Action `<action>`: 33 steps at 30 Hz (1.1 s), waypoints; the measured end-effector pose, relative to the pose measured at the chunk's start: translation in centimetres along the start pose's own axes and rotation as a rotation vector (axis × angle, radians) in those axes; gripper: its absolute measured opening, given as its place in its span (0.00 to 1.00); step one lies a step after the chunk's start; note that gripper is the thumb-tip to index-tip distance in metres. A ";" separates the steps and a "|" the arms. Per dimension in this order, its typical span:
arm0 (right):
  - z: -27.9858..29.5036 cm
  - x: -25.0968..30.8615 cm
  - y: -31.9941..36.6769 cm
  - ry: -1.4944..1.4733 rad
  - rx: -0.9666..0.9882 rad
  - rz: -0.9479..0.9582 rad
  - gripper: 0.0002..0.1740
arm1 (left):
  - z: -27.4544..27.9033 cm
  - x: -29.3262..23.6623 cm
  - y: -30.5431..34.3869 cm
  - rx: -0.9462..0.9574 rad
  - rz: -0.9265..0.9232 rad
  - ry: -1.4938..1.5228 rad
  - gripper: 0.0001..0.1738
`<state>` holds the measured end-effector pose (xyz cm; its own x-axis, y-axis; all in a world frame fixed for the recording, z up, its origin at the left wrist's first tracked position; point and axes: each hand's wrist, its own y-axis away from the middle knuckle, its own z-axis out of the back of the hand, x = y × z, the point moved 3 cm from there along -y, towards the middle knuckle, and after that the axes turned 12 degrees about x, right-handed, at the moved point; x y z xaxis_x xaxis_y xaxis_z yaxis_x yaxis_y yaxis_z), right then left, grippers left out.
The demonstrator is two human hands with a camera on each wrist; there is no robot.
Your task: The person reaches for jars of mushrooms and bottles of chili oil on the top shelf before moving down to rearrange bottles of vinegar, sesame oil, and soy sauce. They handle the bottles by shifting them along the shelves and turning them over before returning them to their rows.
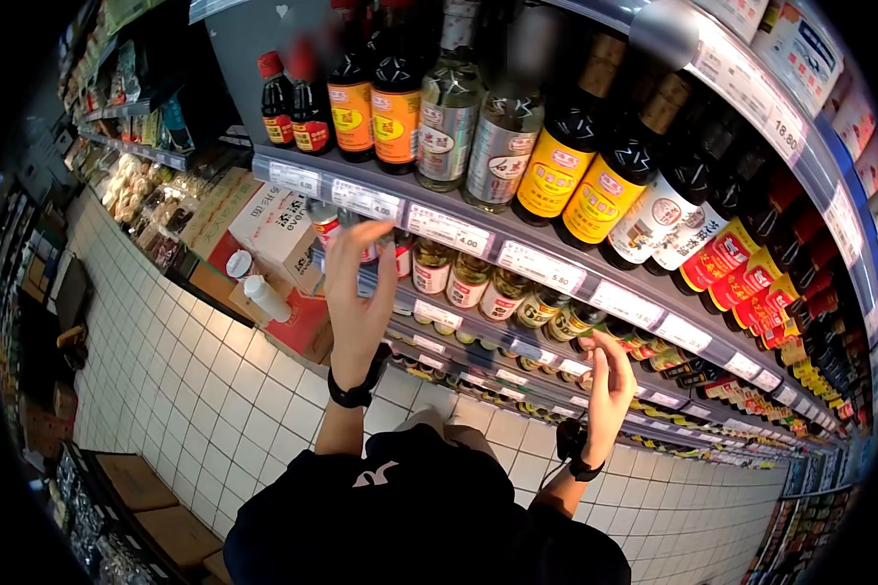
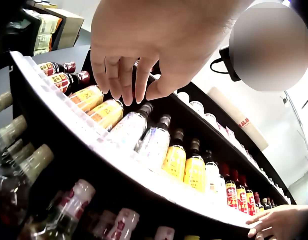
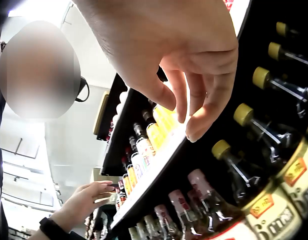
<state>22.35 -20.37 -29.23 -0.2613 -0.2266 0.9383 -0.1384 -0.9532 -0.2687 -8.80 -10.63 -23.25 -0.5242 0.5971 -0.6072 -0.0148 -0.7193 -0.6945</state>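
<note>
My left hand [image 1: 356, 302] hovers in front of the shelf edge by the price tags, fingers loosely bent and holding nothing. In the left wrist view its fingers hang before orange-labelled dark bottles [image 2: 108, 113] and clear bottles with silver labels [image 2: 155, 145]. Lower down and to the right, my right hand [image 1: 607, 400] is also empty, its fingers loosely curved. It is near the lower-shelf bottles [image 1: 504, 294]. The right wrist view shows yellow-capped bottles [image 3: 244, 114] beside and below that hand.
Dark bottles with yellow labels [image 1: 554, 174] and red-labelled bottles [image 1: 737, 273] continue the upper row. Price tags [image 1: 449, 228] line the shelf edge. Left of the shelf stand cardboard boxes [image 1: 278, 229] and a white bottle [image 1: 266, 297]. Tiled floor [image 1: 205, 370] lies below.
</note>
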 end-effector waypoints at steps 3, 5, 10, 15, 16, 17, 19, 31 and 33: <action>-3.5 4.6 -2.7 0.033 0.177 0.096 0.16 | 0.7 0.1 -2.4 -0.017 0.007 -0.023 0.15; -5.2 7.8 -4.7 0.095 0.182 0.159 0.16 | 0.4 0.7 -3.9 -0.044 -0.037 -0.073 0.17; -8.2 14.2 -8.7 0.169 0.142 0.267 0.20 | 0.1 2.3 -5.3 -0.125 0.016 -0.017 0.19; -11.7 19.8 -14.6 0.256 -0.015 0.524 0.22 | 2.1 5.0 -7.3 -0.113 -0.034 -0.040 0.21; -13.0 21.3 -15.3 0.280 -0.062 0.485 0.20 | 2.4 6.1 -7.6 -0.091 -0.046 -0.023 0.21; -13.9 22.2 -15.0 0.281 -0.059 0.478 0.20 | 2.5 6.1 -7.3 -0.091 -0.053 -0.034 0.21; -16.3 22.6 -14.7 0.250 -0.212 0.423 0.33 | 2.4 6.7 -7.2 -0.061 -0.069 0.019 0.18; -18.4 24.5 -18.0 0.819 -0.484 0.542 0.20 | -2.5 5.4 -8.2 0.064 -0.246 0.160 0.20; -17.3 23.5 -19.6 0.635 -0.344 0.317 0.20 | -2.7 5.4 -8.0 0.044 -0.236 0.126 0.21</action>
<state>2.37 -3.51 -5.65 -0.8188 -0.2208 0.5299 -0.2267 -0.7237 -0.6519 -9.22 -0.66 -21.99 -0.3918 0.7878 -0.4752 -0.1629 -0.5678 -0.8069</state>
